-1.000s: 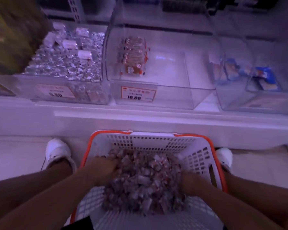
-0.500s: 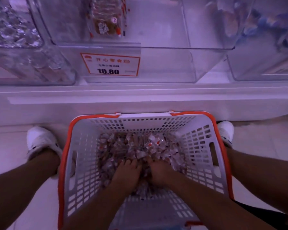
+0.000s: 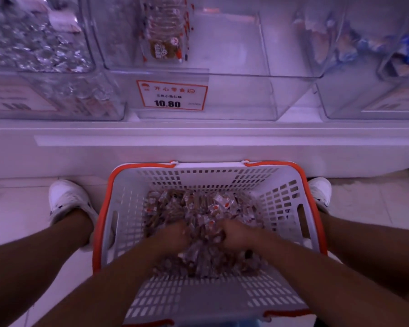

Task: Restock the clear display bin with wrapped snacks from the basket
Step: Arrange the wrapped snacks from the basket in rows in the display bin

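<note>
A white basket [image 3: 125, 208] with an orange rim stands on the floor between my feet, holding a heap of small clear-wrapped snacks [image 3: 198, 206]. My left hand [image 3: 172, 234] and my right hand [image 3: 234, 234] are pushed into the heap side by side, fingers curled around wrapped snacks. Above, on the shelf, the clear display bin [image 3: 246, 95] carries a price tag reading 10.80 [image 3: 171, 95]. It holds a short row of the same snacks [image 3: 165, 43] at its left; most of its floor is bare.
A bin of silver-wrapped sweets [image 3: 38, 50] stands left of the display bin, and a bin with blue-wrapped items [image 3: 376, 55] stands to its right. The white shelf front [image 3: 198, 142] runs just behind the basket. My white shoes [image 3: 69, 199] flank the basket.
The view has dropped toward the basket. My hands moved from the heap's outer sides to its middle and curled their fingers into the snacks.
</note>
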`<state>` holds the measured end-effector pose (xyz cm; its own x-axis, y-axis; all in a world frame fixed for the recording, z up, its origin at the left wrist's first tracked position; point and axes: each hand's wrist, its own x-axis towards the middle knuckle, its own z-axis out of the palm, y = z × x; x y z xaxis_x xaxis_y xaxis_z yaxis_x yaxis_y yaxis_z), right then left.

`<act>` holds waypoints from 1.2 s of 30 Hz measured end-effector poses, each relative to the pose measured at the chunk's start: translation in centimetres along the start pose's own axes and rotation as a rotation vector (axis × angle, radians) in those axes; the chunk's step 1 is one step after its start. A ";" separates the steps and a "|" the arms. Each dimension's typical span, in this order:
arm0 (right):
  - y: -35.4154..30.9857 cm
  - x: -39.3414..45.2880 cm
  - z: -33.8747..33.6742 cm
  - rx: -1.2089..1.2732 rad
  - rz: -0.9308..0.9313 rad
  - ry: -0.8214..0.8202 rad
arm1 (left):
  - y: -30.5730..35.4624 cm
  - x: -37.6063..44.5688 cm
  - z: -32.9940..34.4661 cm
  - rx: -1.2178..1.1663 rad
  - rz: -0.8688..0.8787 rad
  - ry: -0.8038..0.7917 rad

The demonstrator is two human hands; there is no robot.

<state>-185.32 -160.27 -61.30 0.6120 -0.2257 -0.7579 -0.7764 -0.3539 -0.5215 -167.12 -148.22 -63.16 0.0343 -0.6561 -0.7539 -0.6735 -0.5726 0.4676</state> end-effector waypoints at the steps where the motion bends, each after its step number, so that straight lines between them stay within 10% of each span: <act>1: -1.3 -0.4 -1.9 0.055 -0.011 0.015 | 0.4 -0.4 -2.0 -0.094 -0.011 0.047; 8: -11.8 -11.0 -12.5 0.590 -0.307 0.123 | 7.1 -11.2 -15.3 -0.846 0.047 0.328; 13: -15.7 -16.9 -12.8 1.053 -0.508 0.102 | 12.3 -17.8 -16.0 -1.410 0.264 0.215; 19: -17.3 -16.4 -12.6 1.153 -0.475 0.182 | 14.7 -18.5 -15.7 -1.393 0.374 0.228; 26: -16.5 -14.9 -14.2 0.597 -0.266 0.400 | 13.7 -17.4 -15.3 -1.482 0.390 0.221; 36: -18.3 -13.3 -11.8 1.459 -0.208 0.408 | 14.1 -16.3 -15.7 -1.647 0.477 0.487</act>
<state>-177.53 -161.52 -37.05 0.5346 -0.5995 -0.5957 0.0091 0.7089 -0.7053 -165.59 -153.34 -36.99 0.4762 -0.7933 -0.3795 0.6626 0.0399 0.7479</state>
